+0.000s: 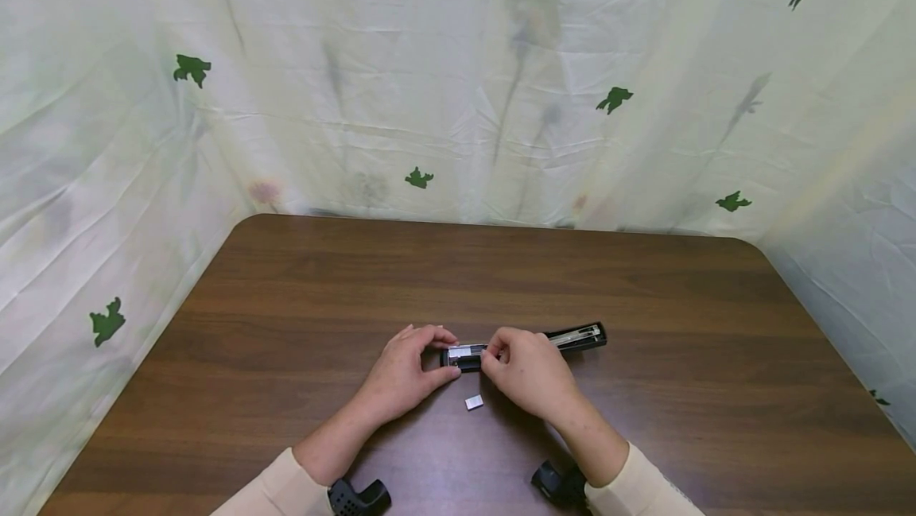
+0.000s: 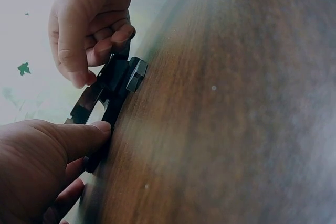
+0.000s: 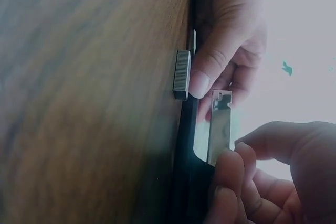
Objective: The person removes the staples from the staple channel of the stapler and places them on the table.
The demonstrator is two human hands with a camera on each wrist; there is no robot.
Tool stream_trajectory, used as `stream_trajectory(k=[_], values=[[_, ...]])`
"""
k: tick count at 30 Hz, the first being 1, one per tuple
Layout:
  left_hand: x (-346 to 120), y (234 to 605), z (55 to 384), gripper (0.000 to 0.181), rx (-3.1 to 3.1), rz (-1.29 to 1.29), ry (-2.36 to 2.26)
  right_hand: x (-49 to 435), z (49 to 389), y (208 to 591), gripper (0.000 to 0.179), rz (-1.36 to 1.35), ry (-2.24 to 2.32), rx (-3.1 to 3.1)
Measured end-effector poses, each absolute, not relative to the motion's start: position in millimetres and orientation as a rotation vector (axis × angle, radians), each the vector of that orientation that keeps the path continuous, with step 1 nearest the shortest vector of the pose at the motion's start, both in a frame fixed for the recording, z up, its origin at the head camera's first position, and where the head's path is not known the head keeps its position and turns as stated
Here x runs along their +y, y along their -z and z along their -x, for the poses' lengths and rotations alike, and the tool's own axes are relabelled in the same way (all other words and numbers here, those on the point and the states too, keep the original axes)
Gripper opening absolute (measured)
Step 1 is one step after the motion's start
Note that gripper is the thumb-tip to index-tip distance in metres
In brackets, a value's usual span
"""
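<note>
Grips with the left hand point(image 1: 406, 373) the left end of an opened black stapler point(image 1: 583, 336), thumb along the near side and fingers on the far side. Bends the fingers of the right hand point(image 1: 535, 369) over the stapler's middle, tips drawn together. Cannot tell whether anything is pinched between them, the contact being covered in every view. Hides, beneath the right hand in the head view, the stapler's central part. Loses some of the left fingers behind the stapler in both wrist views; cuts off both sleeves point(image 1: 275, 488) at the lower edge of the head view. Lies nearly lengthwise across the table point(image 1: 343, 285), directly before the person. Shows, in the right wrist view, a glossy metal strip point(image 3: 219, 129) with a notched tip, separated from the black base by a bright gap. Includes also a short, grey, ribbed staple block point(image 1: 474, 402), resting on the table at the near side, apart from the stapler.
</note>
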State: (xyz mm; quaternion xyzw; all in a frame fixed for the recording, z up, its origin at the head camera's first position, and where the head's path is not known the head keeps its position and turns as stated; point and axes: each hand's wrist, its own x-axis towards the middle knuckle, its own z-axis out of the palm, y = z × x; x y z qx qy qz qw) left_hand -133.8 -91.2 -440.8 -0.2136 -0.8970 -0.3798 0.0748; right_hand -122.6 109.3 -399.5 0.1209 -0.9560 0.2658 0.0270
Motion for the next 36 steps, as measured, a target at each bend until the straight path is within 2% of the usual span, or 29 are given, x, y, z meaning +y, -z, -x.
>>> stream_trajectory(k=[36], values=[[-91.6,440.2,134.0,0.036,-2.684,0.656,1.138,108.3,123.3,400.6,0.009,-0.354,-0.883,-2.967]])
